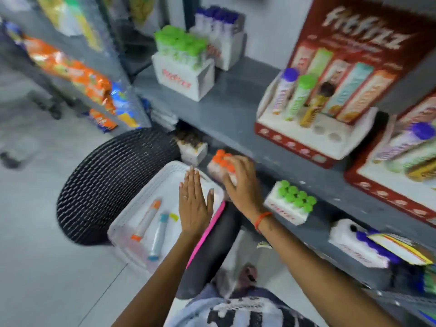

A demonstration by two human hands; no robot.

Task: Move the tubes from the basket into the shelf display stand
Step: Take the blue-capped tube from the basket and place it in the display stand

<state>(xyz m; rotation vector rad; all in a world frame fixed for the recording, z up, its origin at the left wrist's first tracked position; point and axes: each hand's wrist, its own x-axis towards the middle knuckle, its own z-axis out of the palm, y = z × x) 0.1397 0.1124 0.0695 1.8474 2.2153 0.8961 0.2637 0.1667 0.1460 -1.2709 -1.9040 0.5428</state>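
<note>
A white plastic basket (132, 215) rests on a black chair. An orange-capped tube (146, 219) and a blue-capped tube (158, 237) lie flat in it, with a small yellow piece (174, 216) beside them. My left hand (194, 201) hovers flat and open over the basket's right side. My right hand (240, 182) rests on a white box of orange-capped tubes (220, 162) on the lower shelf; the blur hides whether it grips. The red and white display stand (313, 135) on the upper shelf holds a purple-capped, a green-capped and a brown-capped tube, with two holes free.
The black woven chair back (106, 185) stands left of the basket. White boxes of green-capped tubes (292, 204) and purple-capped tubes (368, 246) sit on the lower shelf. More tube boxes (186, 67) stand on the upper shelf. A second display stand (401, 161) is at right. Snack bags (70, 67) hang left.
</note>
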